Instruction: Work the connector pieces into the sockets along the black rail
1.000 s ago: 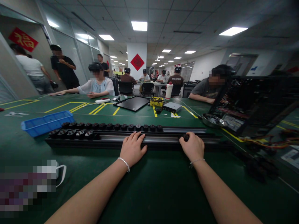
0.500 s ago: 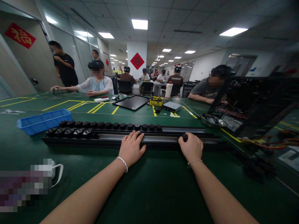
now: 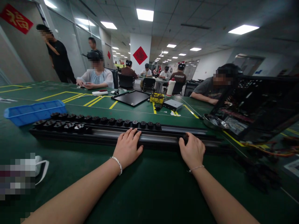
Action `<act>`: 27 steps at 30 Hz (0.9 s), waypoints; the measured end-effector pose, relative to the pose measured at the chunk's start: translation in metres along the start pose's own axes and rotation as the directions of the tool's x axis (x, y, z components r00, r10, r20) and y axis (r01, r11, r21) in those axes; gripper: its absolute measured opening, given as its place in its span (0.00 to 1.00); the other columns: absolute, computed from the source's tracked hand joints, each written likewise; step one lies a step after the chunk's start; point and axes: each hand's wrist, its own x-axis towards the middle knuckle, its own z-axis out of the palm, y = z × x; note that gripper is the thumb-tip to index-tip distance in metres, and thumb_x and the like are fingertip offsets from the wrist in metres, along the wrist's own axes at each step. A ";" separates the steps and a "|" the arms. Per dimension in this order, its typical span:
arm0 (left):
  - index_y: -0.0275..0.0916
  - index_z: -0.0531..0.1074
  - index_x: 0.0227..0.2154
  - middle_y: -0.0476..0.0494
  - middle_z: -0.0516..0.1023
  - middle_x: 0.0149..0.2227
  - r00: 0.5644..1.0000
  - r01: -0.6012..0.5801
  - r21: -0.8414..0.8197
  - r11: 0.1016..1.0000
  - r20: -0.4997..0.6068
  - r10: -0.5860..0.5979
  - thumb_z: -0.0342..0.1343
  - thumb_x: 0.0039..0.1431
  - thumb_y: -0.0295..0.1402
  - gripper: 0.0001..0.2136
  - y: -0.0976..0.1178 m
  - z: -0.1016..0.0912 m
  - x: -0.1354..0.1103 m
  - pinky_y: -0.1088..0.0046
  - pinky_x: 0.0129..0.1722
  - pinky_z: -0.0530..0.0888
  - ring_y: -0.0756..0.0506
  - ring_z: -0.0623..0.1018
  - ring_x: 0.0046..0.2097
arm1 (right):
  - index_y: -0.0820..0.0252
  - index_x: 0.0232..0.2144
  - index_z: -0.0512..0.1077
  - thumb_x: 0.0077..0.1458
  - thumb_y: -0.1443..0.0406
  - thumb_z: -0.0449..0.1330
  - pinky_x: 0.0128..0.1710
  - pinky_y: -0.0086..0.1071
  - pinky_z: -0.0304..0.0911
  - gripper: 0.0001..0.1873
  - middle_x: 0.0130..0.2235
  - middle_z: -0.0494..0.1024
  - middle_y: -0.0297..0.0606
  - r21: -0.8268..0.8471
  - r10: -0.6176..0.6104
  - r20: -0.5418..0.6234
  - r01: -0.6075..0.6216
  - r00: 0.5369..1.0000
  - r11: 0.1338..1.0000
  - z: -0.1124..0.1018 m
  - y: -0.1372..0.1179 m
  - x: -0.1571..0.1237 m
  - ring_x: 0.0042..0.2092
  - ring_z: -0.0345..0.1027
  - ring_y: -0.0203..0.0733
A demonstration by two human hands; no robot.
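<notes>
A long black rail (image 3: 107, 134) lies across the green table in front of me. A row of several small black knob-like parts (image 3: 102, 120) sits along its far groove, with more at its left end. My left hand (image 3: 127, 147) rests flat on the rail's near edge, fingers spread, holding nothing. My right hand (image 3: 192, 150) is curled on the rail further right, its fingers closed around one small black part (image 3: 183, 138).
A blue plastic tray (image 3: 32, 111) stands behind the rail's left end. A metal bowl (image 3: 215, 122) and an open black computer case (image 3: 259, 105) are at the right, with loose wires. Other people sit across the table near a black panel (image 3: 132, 98).
The view has tilted and shifted slightly; the rail and both hands keep their places. A person at the far left has walked out of view.
</notes>
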 end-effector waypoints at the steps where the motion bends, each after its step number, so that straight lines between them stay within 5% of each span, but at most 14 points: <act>1: 0.41 0.61 0.55 0.41 0.63 0.58 1.000 -0.006 0.003 1.000 -0.002 0.006 0.49 0.55 0.40 0.24 0.000 0.000 0.000 0.59 0.57 0.58 0.40 0.59 0.61 | 0.63 0.49 0.63 0.54 0.57 0.45 0.52 0.42 0.49 0.24 0.47 0.71 0.48 0.001 -0.008 0.001 0.008 1.000 1.000 0.000 0.000 -0.001 0.51 0.59 0.50; 9: 0.40 0.60 0.55 0.40 0.63 0.58 1.000 -0.022 0.042 0.999 -0.003 0.023 0.49 0.54 0.38 0.25 0.001 0.003 -0.001 0.58 0.57 0.58 0.39 0.59 0.61 | 0.62 0.50 0.62 0.55 0.56 0.45 0.54 0.44 0.48 0.25 0.49 0.70 0.47 0.085 -0.055 -0.043 0.058 0.998 0.995 0.004 0.010 -0.002 0.52 0.60 0.50; 15: 0.43 0.59 0.56 0.42 0.61 0.60 0.995 -0.100 0.044 0.994 0.016 0.100 0.48 0.54 0.35 0.25 0.007 0.005 -0.004 0.55 0.58 0.56 0.40 0.58 0.61 | 0.57 0.58 0.54 0.57 0.56 0.45 0.55 0.48 0.50 0.27 0.55 0.65 0.45 0.107 -0.254 -0.014 0.254 0.967 0.961 -0.003 0.015 -0.007 0.56 0.57 0.50; 20: 0.46 0.57 0.57 0.45 0.62 0.59 0.991 -0.136 0.019 0.991 0.016 0.135 0.48 0.53 0.35 0.26 0.008 0.007 -0.007 0.54 0.60 0.54 0.40 0.58 0.62 | 0.47 0.49 0.66 0.56 0.57 0.48 0.56 0.53 0.48 0.19 0.64 0.48 0.38 0.030 -0.384 0.007 0.384 0.923 0.923 -0.008 0.008 -0.016 0.63 0.40 0.56; 27: 0.45 0.58 0.56 0.45 0.64 0.58 0.987 -0.158 0.008 0.987 0.001 0.158 0.47 0.54 0.37 0.25 0.005 0.010 -0.009 0.53 0.59 0.55 0.40 0.60 0.60 | 0.55 0.45 0.68 0.57 0.55 0.46 0.57 0.56 0.46 0.19 0.63 0.50 0.43 0.005 -0.359 0.053 0.359 0.932 0.933 -0.008 0.005 -0.020 0.63 0.42 0.54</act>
